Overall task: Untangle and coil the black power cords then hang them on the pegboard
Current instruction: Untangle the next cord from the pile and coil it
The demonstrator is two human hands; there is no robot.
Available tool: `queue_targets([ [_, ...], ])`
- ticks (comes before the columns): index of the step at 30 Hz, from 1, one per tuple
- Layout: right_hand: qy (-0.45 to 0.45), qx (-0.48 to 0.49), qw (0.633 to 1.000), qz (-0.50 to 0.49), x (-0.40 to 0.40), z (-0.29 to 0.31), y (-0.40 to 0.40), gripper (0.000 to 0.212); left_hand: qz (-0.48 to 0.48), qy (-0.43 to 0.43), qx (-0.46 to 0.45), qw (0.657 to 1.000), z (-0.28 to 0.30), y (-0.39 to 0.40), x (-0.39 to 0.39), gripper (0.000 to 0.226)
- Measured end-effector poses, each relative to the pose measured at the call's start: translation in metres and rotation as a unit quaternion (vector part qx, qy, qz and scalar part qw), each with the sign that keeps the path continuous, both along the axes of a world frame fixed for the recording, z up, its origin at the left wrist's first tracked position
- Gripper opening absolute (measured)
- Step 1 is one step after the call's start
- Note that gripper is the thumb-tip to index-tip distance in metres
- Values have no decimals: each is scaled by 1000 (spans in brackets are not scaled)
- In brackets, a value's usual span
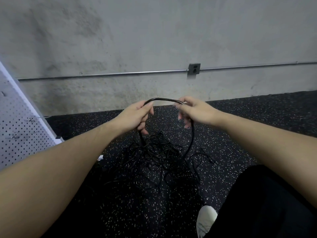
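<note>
A black power cord point(163, 99) arches between both hands in the middle of the head view. My left hand point(137, 115) grips one side of the arch, fingers curled round it. My right hand point(192, 111) pinches the other side, and the cord drops from it in a curve point(192, 140) to the floor. Below the hands lies a tangled heap of black cords point(157, 157) on the speckled black floor. A white pegboard point(22, 127) with metal hooks point(32, 118) leans at the far left.
A grey concrete wall point(154, 40) stands close behind, with a metal conduit and an outlet box point(194, 69). My black trouser leg point(265, 203) and white shoe point(205, 219) are at the lower right. A small white foot of the pegboard stand point(100, 158) sits left of the heap.
</note>
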State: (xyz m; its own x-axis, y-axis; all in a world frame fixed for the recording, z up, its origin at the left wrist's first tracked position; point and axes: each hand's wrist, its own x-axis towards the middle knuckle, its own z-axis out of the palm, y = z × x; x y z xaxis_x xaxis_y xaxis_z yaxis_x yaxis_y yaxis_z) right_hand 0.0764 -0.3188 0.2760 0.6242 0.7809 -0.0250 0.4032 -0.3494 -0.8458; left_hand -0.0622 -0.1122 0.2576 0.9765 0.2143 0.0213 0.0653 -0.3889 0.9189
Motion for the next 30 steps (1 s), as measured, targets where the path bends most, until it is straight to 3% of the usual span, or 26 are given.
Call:
queue_targets([
  [3, -25, -8, 999, 47, -11, 1, 5, 22, 6, -7, 52, 999, 6, -16, 6, 33],
  [5, -89, -11, 994, 63, -19, 5, 10, 22, 0, -17, 91, 996, 7, -26, 10, 31],
  [7, -112, -2, 992, 67, -21, 5, 14, 29, 1, -21, 75, 997, 6, -27, 13, 26],
  [11, 0, 85, 996, 37, -14, 9, 13, 23, -29, -8, -52, 998, 3, -14, 11, 29],
  [16, 46, 108, 993, 6, -13, 8, 15, 21, -9, -18, 10, 1000, 2, -19, 5, 37],
  [18, 63, 149, 987, -23, -16, 10, 21, 21, -1, -38, -7, 999, 1, -26, 6, 36],
  [23, 145, 254, 952, -87, -26, 14, 40, 22, 10, -41, -6, 999, 0, -55, 16, 32],
  [26, 247, 284, 921, -101, -29, 17, 48, 26, 14, -30, -45, 998, 3, -61, 18, 35],
  [28, 305, 313, 892, -116, -30, 20, 52, 22, 0, -7, -53, 999, 4, -60, 18, 28],
  [30, 310, 317, 886, -132, -30, 20, 57, 21, -31, 27, -49, 998, 2, -59, 19, 19],
])
